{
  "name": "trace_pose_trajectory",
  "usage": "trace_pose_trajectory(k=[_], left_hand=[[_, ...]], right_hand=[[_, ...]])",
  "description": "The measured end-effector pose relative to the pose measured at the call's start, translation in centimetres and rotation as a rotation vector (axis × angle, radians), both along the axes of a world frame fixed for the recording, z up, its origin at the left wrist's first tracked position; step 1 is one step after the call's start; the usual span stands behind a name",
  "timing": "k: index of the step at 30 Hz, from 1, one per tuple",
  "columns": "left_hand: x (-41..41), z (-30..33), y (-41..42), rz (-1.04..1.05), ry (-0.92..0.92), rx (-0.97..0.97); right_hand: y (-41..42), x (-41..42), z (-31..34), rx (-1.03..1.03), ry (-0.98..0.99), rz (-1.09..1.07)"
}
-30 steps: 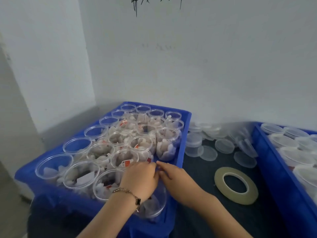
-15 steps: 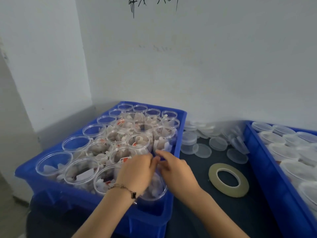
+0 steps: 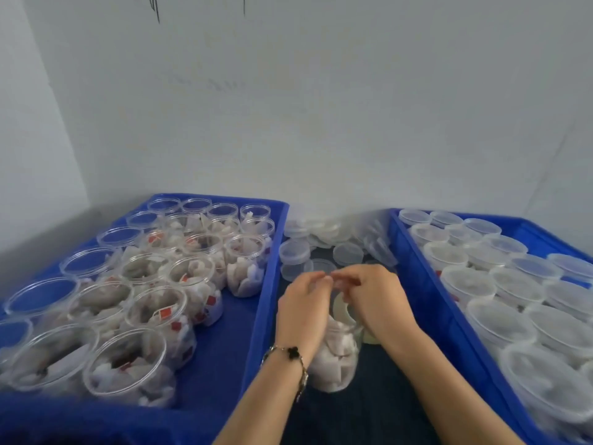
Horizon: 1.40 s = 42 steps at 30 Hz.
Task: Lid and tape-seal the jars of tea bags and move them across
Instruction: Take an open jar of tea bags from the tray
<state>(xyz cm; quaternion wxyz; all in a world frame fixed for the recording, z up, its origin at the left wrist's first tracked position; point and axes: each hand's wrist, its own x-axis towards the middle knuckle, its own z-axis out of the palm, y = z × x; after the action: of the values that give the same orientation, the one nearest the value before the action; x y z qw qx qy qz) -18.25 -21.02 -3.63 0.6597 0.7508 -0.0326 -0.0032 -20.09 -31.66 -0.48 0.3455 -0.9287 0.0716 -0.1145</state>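
Note:
One clear jar of tea bags (image 3: pixel 337 361) stands on the dark mat (image 3: pixel 369 412) between two blue crates. My left hand (image 3: pixel 303 305) and my right hand (image 3: pixel 377 298) are curled over its top, with the fingertips meeting at its far rim. They hide the mouth, so I cannot see a lid on it. A pale tape roll (image 3: pixel 369 338) lies on the mat and peeks out under my right wrist. The left crate (image 3: pixel 266 284) holds several open jars of tea bags (image 3: pixel 154 313). The right crate (image 3: pixel 426 284) holds several lidded jars (image 3: pixel 510 322).
Several loose clear lids (image 3: pixel 348 252) lie piled on the mat at the back, between the crates and against the white wall. The gap between the crates is narrow. A dark bracelet (image 3: pixel 288 351) sits on my left wrist.
Both hands have lifted the jar out of the left crate's near right corner and brought it right onto the mat, by the tape roll. The view has swung right.

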Motion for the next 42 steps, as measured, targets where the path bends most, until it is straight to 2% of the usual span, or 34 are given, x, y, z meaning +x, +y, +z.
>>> trace_pose_trajectory(k=[3,6,13,17,21,24,25,26,27,28,29,30,31,34,36,38,42], left_hand=[[0.0,-4.1,-2.0,0.040,0.118,0.052],[0.0,-6.7,-3.4,0.070,0.139,0.094],[0.4,-8.3,-4.7,0.245,0.084,-0.114],[0.8,-8.9,-4.8,0.265,0.020,-0.252],[2.5,-9.0,-4.7,0.242,-0.007,-0.222],[3.5,-8.7,-4.9,0.315,-0.014,-0.238],[3.7,-8.6,-5.1,0.354,-0.021,-0.241],[3.9,-8.5,-5.3,0.393,-0.033,-0.242],[3.9,-8.4,-5.5,0.426,-0.044,-0.239],[4.0,-8.3,-5.7,0.447,-0.049,-0.235],[4.0,-8.3,-5.8,0.453,-0.048,-0.227],[4.0,-8.2,-5.8,0.447,-0.041,-0.220],[4.1,-8.3,-5.8,0.439,-0.040,-0.219],[4.7,-8.9,-5.9,0.443,-0.077,-0.221],[5.0,-9.2,-6.0,0.464,-0.094,-0.227],[5.1,-9.3,-6.1,0.476,-0.109,-0.244],[4.8,-9.4,-6.0,0.473,-0.117,-0.310]], right_hand=[[-1.5,-0.1,-4.0,-0.006,0.109,-0.027],[-2.3,0.0,-6.5,0.023,0.138,-0.076],[-2.4,0.0,-8.1,-0.033,0.098,-0.132],[-2.3,0.3,-8.7,-0.019,0.061,-0.193],[-2.2,2.1,-8.6,-0.005,0.021,-0.164],[-2.2,3.8,-8.5,-0.024,0.014,-0.080],[-2.8,4.8,-8.5,0.016,0.047,-0.022],[-3.5,5.7,-8.2,0.139,0.090,0.029],[-4.2,6.7,-7.8,0.347,0.134,0.048],[-5.1,7.9,-7.9,0.547,0.146,0.016],[-6.0,9.3,-8.5,0.622,0.124,-0.044],[-6.6,10.8,-9.3,0.534,0.095,-0.083],[-7.0,12.3,-10.5,0.353,0.083,-0.081],[-7.0,17.2,-14.2,-0.230,0.156,0.124],[-6.9,19.8,-15.7,-0.506,0.231,0.217],[-7.0,21.1,-16.1,-0.603,0.230,0.213],[-6.2,20.9,-15.8,-0.560,0.113,0.162]])
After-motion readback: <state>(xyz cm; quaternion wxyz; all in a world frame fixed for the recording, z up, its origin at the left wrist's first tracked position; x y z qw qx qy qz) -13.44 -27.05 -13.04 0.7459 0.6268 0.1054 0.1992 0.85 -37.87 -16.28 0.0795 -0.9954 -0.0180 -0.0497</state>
